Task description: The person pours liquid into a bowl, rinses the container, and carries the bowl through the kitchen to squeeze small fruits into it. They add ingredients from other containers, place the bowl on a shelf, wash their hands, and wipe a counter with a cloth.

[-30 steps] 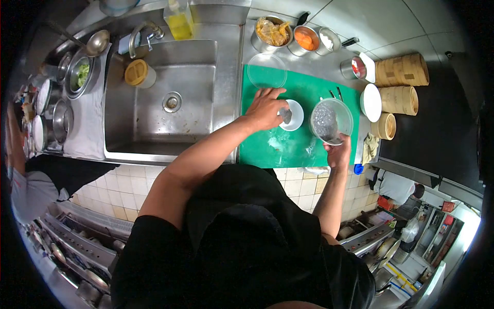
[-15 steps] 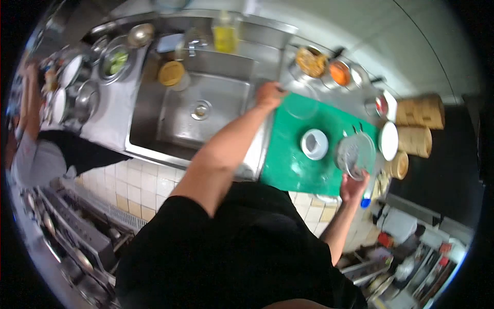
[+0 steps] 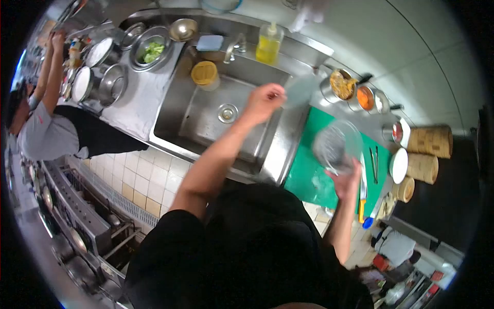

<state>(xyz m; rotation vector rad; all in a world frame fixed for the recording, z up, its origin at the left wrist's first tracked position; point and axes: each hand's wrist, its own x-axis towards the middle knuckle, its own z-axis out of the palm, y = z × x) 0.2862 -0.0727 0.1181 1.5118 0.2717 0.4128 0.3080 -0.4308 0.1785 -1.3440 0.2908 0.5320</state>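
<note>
aloft, lid (image 3: 302, 88) in left fingers (image 3: 275, 94), bowl (image 3: 337, 146) in right fingers (image 3: 343, 174)

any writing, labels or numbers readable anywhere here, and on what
No text can be read.
The yellow soap bottle shows no legible label; it is too blurred.
The clear container in the right hand and the clear lid in the left hand bear no print that shows.

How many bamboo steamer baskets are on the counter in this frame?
3, all at far right: largest steamer farthest back, middle steamer beside the white plate, smallest steamer nearest the edge. Others may be hidden.
</note>
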